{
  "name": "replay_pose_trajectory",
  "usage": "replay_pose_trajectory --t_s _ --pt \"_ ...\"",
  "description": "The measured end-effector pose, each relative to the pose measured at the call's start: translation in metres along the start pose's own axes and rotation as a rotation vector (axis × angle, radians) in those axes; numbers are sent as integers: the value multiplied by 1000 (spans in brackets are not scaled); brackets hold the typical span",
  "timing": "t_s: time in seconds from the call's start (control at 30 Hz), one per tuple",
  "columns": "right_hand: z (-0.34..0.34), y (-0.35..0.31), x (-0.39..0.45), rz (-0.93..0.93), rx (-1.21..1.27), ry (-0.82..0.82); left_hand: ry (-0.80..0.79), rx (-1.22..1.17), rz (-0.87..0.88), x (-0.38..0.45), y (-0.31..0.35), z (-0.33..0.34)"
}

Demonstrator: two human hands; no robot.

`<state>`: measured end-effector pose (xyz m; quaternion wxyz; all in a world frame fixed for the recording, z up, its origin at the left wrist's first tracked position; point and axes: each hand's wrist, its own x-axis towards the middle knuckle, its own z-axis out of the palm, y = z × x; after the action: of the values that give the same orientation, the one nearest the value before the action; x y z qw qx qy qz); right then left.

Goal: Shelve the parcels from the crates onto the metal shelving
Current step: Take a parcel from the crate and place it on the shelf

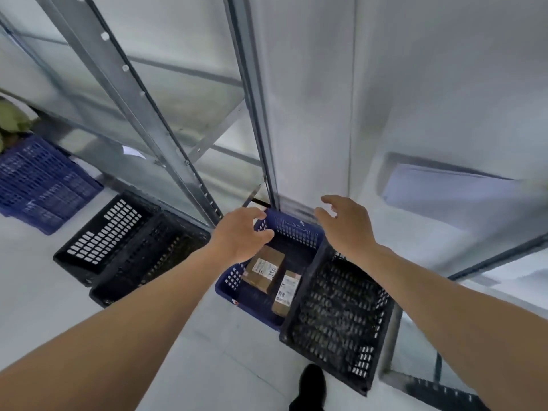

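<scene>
A blue crate [292,229] stands on the floor at the foot of the metal shelving [135,93]. Inside it lie two brown cardboard parcels with white labels, a wider parcel [264,269] and a narrower parcel [286,292] to its right. My left hand [241,235] hovers over the crate's left side, fingers loosely curved and holding nothing. My right hand [344,223] hovers over the crate's right rim, fingers spread, also holding nothing. Both hands are above the parcels and apart from them.
A black crate [341,315] sits against the blue one on the right. Two black crates [127,247] lie left of it, and another blue crate [41,182] stands at far left. My dark shoe [310,387] is on the pale floor below.
</scene>
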<state>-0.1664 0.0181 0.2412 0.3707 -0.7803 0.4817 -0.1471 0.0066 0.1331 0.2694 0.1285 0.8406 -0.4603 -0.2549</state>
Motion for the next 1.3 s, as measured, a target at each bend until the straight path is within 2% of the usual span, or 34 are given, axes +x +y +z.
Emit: replay_pose_trajectory --t_s 0.2,0.4,0.57,0.73,0.9,1.13,1.3 --pt "73 41 39 143 96 -80 -56 -98 -116 75 -42 53" --pt "169 113 75 420 200 -116 -189 -59 -149 152 -104 156" --pt "282 184 95 676 302 -123 -332 -156 -211 208 -168 252" --pt "401 248 118 864 441 -123 -377 -268 -329 256 -240 345" --pt "496 303 146 962 458 -144 -439 -336 -428 296 -295 426" --pt "569 370 169 1052 396 37 -487 -517 -574 326 -331 518" --pt "585 381 172 1124 392 40 -523 -653 -650 337 -332 550"
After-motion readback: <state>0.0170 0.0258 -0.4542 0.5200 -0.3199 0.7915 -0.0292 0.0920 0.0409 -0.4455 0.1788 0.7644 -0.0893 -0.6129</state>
